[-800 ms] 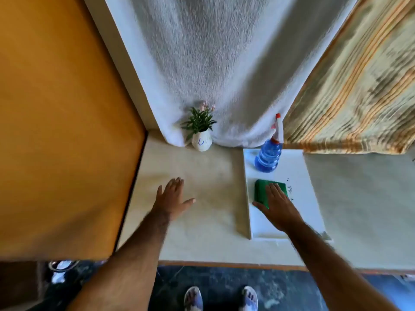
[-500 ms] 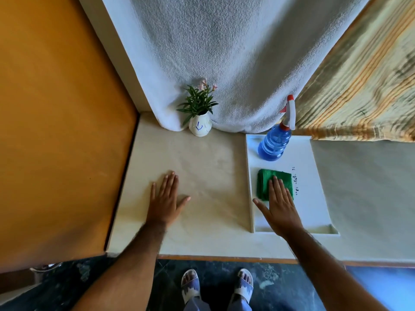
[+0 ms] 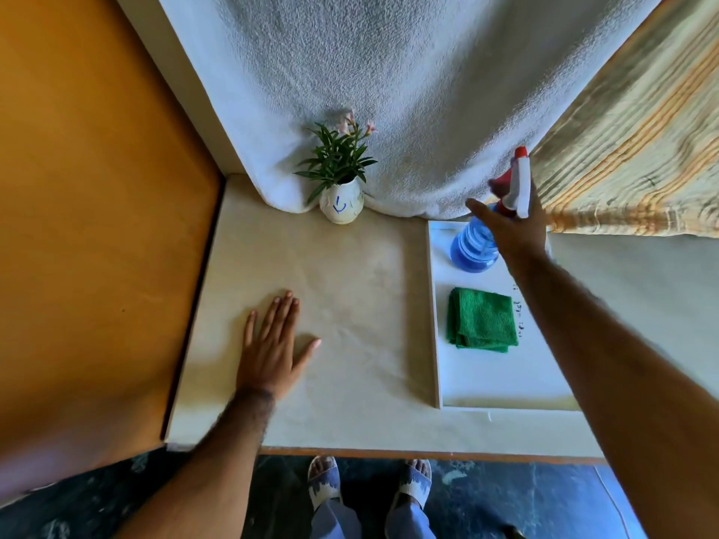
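The right grip has been lifted off the green cloth and carried to the neck of the blue spray bottle, which stands on the white tray by the counter's rear edge. Its thumb is spread and its fingers are hidden, so a hold cannot be told. The left grip is laid flat, fingers straight. Taken so high and off-centre, the bottle could be tipped.

text: none legible | tray marks: perhaps writing, too small
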Tool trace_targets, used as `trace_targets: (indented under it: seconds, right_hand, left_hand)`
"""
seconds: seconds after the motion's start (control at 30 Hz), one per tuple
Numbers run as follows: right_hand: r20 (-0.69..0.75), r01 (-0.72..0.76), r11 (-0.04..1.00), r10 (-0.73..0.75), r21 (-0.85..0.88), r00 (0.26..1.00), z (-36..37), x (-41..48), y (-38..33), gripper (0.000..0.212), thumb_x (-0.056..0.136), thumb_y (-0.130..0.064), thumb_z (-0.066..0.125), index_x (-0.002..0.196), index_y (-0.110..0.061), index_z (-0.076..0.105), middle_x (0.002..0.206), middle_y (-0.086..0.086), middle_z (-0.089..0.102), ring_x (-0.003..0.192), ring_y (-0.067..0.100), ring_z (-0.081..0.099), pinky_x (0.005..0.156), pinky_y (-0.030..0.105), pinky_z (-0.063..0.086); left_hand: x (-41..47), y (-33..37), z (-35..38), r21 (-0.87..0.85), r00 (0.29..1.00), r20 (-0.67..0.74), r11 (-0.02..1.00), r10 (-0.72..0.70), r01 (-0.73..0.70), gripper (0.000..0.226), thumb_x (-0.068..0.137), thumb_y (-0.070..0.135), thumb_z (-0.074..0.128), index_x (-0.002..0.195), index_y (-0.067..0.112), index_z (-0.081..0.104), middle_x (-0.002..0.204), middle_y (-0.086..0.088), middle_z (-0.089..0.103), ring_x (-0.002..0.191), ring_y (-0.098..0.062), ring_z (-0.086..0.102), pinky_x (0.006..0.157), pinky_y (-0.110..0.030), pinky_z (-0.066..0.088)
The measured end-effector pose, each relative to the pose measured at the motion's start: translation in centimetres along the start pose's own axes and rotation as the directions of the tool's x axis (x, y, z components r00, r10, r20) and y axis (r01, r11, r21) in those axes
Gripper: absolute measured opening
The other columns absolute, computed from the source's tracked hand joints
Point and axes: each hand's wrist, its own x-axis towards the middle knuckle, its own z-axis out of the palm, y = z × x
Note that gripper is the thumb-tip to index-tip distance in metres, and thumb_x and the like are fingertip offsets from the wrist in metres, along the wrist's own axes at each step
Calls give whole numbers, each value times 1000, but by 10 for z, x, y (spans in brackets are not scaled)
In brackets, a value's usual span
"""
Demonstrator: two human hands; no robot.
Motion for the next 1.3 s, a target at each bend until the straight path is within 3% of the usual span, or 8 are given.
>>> trace_targets:
  seconds: [0.17,0.27,0.43,0.57,0.73,0.9,1.13,1.3]
  right_hand:
    - [-118,-91,994,98,61,988,11,5,19,31,79,-28,84,90,-5,68,76,4,65,63,4,62,70,30,54]
    - [-119,-8,992,23,125,993,17,5,4,18,86,-17,77,97,-29,70,79,-1,69,69,13,67,73,36,59]
    - [-53,118,977,-111,177,992,32,-1,-38,23,86,-16,77,108,-21,70,84,-8,77,57,8,68,63,24,58]
    - [224,7,1000,-7,-1,975,79,-29,-53,14,82,-20,82,94,-18,74,58,-11,72,50,-4,63,57,13,50]
    - [433,-182,967,243,-177,868,140,-69,-44,16,81,-24,82,93,-19,72,61,5,75,56,11,70,73,36,60]
    - [407,-193,939,301,-285,863,168,-71,-37,26,77,-41,81,92,-22,69,57,-6,70,41,-7,60,56,22,46]
    - [333,-226,886,373,-405,866,180,-66,-41,40,77,-59,75,81,-19,69,54,-2,74,67,12,74,76,32,60]
    - [329,-226,872,387,-434,862,184,-65,-44,40,76,-59,74,81,-19,69,48,-6,71,63,9,71,67,29,55]
  left_hand:
    - [0,2,4,-1,1000,-3,1000,-14,14,87,99,72,28,167,18,19,176,-3,20,162,-21,21,131,-54,19]
    - [-1,0,5,1,1000,-13,1000,-11,11,86,100,72,26,167,19,19,176,-3,21,162,-22,21,131,-54,19]
    - [-1,-3,6,10,1000,-17,1000,-5,5,86,101,73,21,168,18,18,176,-3,19,163,-22,19,132,-54,18]
    - [-2,-4,7,16,1000,-9,1000,-2,2,87,101,73,21,168,19,14,177,-2,15,164,-21,13,132,-55,18]
    - [-1,-3,8,6,999,-35,1000,-2,2,85,101,72,23,168,19,18,177,-3,19,163,-21,18,132,-55,18]
    - [0,-3,10,-1,998,-58,1000,1,-1,83,102,70,26,167,19,22,176,-2,23,162,-20,23,131,-56,21]
    - [-1,-3,10,-7,998,-58,1000,-12,11,83,101,71,28,166,19,24,176,-2,24,162,-20,23,130,-56,23]
    - [0,-3,8,-9,998,-66,1000,-7,6,83,101,70,32,166,18,25,175,-2,25,162,-21,25,130,-56,24]
